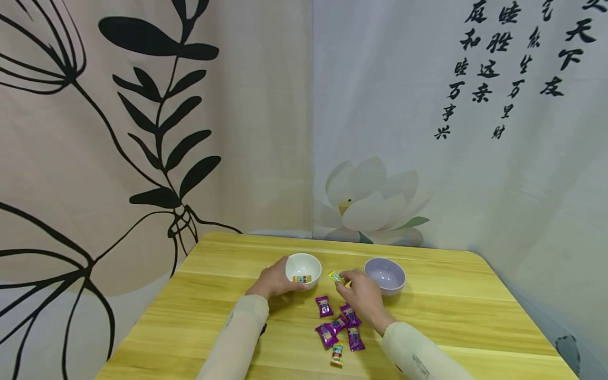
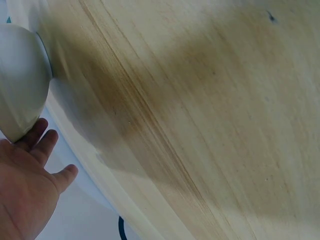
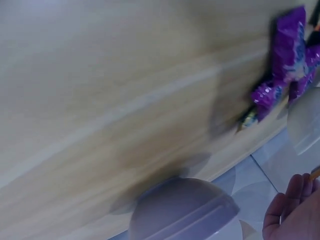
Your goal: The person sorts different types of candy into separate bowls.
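My left hand (image 1: 275, 279) holds the side of a white bowl (image 1: 303, 262), its thumb lying along the near side. Inside that bowl lies a yellow-wrapped candy (image 1: 302, 278). The left wrist view has the bowl's outer wall (image 2: 22, 80) at the left edge, fingers against it. Between thumb and fingertips my right hand (image 1: 364, 296) pinches another yellow-wrapped candy (image 1: 335, 276), just right of the white bowl. In the right wrist view the right hand (image 3: 297, 212) shows at the lower right corner, only a sliver of its candy visible.
A lavender bowl (image 1: 386, 273) stands right of the right hand. Several purple-wrapped candies (image 1: 326, 334) lie between the forearms, with one more yellow-wrapped candy (image 1: 336, 354) nearest the front. Behind the wooden table (image 1: 442, 295) hangs a printed curtain (image 1: 266, 116).
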The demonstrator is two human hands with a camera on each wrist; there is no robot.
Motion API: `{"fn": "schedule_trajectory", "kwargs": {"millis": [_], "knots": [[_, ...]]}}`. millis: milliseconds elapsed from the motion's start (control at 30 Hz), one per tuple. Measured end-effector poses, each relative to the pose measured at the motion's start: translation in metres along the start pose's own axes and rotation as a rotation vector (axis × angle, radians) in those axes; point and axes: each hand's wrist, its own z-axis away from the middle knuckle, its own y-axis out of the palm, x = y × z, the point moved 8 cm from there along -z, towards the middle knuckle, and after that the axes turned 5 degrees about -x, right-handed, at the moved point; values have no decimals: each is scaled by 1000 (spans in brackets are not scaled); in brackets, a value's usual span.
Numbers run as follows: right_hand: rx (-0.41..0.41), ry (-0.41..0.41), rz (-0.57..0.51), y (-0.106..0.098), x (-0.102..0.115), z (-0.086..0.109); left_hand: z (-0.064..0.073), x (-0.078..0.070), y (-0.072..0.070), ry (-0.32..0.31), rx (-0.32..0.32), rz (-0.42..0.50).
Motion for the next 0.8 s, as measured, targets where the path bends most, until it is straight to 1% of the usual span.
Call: {"fn": "schedule_trajectory", "kwargs": {"millis": [267, 400, 667, 800], "knots": [[6, -26, 0, 7, 19, -20, 2, 1, -1, -15, 7, 15], [4, -40, -1, 10, 28, -29, 1, 3, 0, -35, 8, 15], [8, -65, 23, 19, 45, -46, -3, 3, 2, -5, 14, -9], [-5, -97, 45, 22, 54, -53, -2, 1, 2, 16, 19, -8]]}}
